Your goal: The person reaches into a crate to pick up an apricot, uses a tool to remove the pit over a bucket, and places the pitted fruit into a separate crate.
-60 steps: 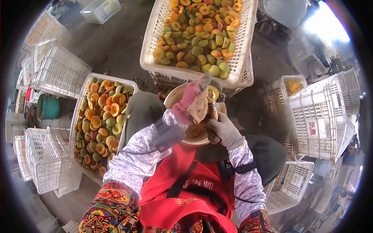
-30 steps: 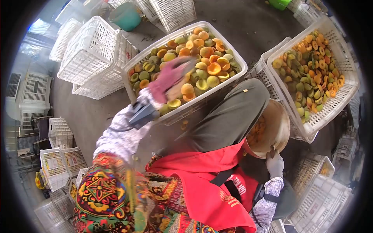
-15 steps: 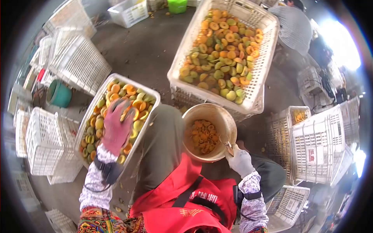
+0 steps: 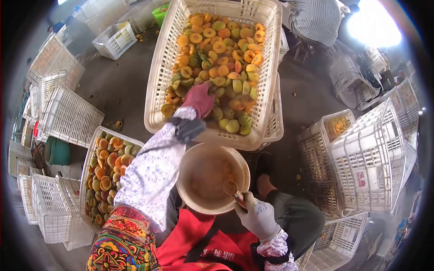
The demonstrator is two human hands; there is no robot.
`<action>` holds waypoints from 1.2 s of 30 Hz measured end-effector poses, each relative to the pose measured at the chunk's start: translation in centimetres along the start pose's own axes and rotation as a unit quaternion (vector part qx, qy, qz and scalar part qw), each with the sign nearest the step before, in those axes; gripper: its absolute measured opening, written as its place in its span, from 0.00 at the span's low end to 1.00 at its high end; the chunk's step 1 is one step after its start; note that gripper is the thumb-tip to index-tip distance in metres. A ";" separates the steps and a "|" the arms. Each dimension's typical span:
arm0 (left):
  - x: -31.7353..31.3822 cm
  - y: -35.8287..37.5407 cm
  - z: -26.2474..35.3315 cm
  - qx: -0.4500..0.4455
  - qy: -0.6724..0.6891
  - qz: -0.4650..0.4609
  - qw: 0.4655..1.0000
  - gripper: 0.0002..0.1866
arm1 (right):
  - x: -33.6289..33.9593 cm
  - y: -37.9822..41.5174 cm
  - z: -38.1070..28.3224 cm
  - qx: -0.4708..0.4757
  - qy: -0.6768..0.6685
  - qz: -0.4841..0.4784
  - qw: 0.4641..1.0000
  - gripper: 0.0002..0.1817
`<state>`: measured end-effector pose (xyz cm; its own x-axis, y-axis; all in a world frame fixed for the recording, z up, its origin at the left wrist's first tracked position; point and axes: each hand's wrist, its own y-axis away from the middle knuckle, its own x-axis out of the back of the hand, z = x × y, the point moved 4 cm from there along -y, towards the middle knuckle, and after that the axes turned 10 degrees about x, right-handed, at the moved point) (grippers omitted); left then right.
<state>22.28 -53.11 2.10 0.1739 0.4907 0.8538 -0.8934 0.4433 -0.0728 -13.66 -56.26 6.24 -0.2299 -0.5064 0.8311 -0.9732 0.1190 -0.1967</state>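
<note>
My left hand, in a pink glove, is over the near left part of a large white crate full of halved apricots. Its fingers point down among the fruit, blurred and mostly hidden. My right hand, in a white glove, is closed round the handle of a wire-loop pitting tool. The tool's loop reaches over the near right rim of a pale bucket between my legs. Orange bits in the bucket look hazy. A smaller crate of apricots sits left of my knee, partly behind my left sleeve.
White crates are stacked at the left and right. A green bucket stands among the left ones. At the back right sits a person in a checked shirt. The large fruit crate rests on another crate.
My left hand has gone from the smaller apricot crate forward and right to the large crate. My right hand still grips the pitting tool at the bucket. The view has shifted too.
</note>
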 end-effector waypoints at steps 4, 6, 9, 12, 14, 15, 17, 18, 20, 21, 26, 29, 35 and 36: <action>-0.7 0.6 -1.7 -0.026 0.052 0.037 0.998 0.27 | -1.0 -0.1 0.3 0.008 -0.027 0.001 1.000 0.10; -0.7 0.8 -1.5 -0.017 0.069 -0.009 0.997 0.28 | -1.9 0.0 0.3 0.033 -0.019 0.003 0.999 0.10; -1.4 -0.6 -0.9 0.036 0.005 -0.082 0.996 0.34 | -2.0 -1.3 -1.0 0.048 -0.013 0.037 0.998 0.09; -1.2 -0.4 -0.4 0.030 0.013 -0.011 0.999 0.35 | -2.3 -1.4 -1.0 0.049 0.008 0.036 0.998 0.10; -1.2 -0.4 -1.3 0.039 0.073 -0.048 0.995 0.35 | -2.3 -1.1 -0.4 0.044 0.013 0.029 0.999 0.11; -1.2 -0.4 -2.2 0.050 0.130 -0.084 0.987 0.35 | -2.1 -1.2 0.1 0.010 -0.003 0.007 1.000 0.12; -1.2 0.8 -4.0 0.065 0.407 -0.176 0.894 0.31 | -1.6 -1.8 0.5 -0.022 -0.025 -0.006 0.999 0.14; -0.3 2.4 -3.5 0.076 0.642 -0.251 0.720 0.28 | -1.6 -2.5 0.9 -0.003 -0.008 0.025 1.000 0.15; 1.6 5.3 -2.2 0.111 0.700 -0.287 0.644 0.23 | -1.4 -4.6 0.6 0.018 -0.013 0.098 0.995 0.15; 2.6 6.9 -1.0 0.094 0.768 -0.327 0.542 0.23 | -0.7 -6.1 -0.1 0.006 -0.019 0.093 0.995 0.14; 7.0 14.4 2.1 0.095 0.811 -0.228 0.531 0.15 | 1.9 -10.6 -4.2 0.045 0.091 0.128 0.987 0.12; 5.7 16.7 -0.6 0.061 0.687 -0.203 0.695 0.15 | 1.4 -9.9 -5.3 0.046 0.089 0.103 0.990 0.11; 4.8 19.4 -1.3 0.047 0.634 -0.179 0.751 0.17 | 1.1 -8.7 -5.6 0.028 0.107 0.049 0.993 0.18; 4.6 19.8 -1.0 0.067 0.690 -0.181 0.697 0.20 | 0.7 -8.6 -5.2 0.013 0.113 0.028 0.993 0.21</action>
<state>5.83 -41.31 4.08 0.5495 0.6595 -0.5130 -0.7013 0.6978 0.1459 -5.48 -53.24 11.23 -0.2803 -0.2955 0.9133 -0.9594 0.1181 -0.2563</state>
